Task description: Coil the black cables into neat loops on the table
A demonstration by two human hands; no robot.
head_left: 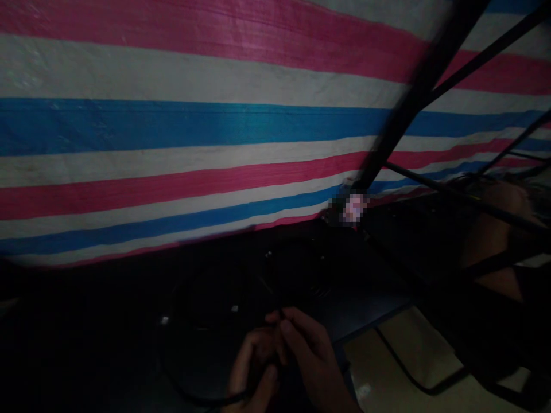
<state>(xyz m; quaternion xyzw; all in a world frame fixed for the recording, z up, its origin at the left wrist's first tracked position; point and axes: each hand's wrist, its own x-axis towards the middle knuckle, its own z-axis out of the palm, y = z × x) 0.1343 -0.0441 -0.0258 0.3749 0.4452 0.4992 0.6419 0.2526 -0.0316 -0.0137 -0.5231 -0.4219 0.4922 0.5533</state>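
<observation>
In dim light, my left hand (pixel 252 370) is closed around a black cable (pixel 189 397). The cable loops out to the left over a dark table (pixel 107 344), where a small shiny metal end (pixel 165 319) shows. My right hand (pixel 312 358) touches the left one, thumb and fingers pinched on a thin dark piece that looks like part of the same cable. Past my hands lie dark coiled cables (pixel 206 328) with small bright ends (pixel 235 308). Their outlines are hard to make out.
A striped plastic sheet (pixel 193 126) hangs behind the table. A black metal post (pixel 400 115) with slanting bars rises at the right. Beyond it another person's arm (pixel 495 241) shows. A pale floor (pixel 387 367) and a dark bent tube (pixel 426 393) lie below the table edge.
</observation>
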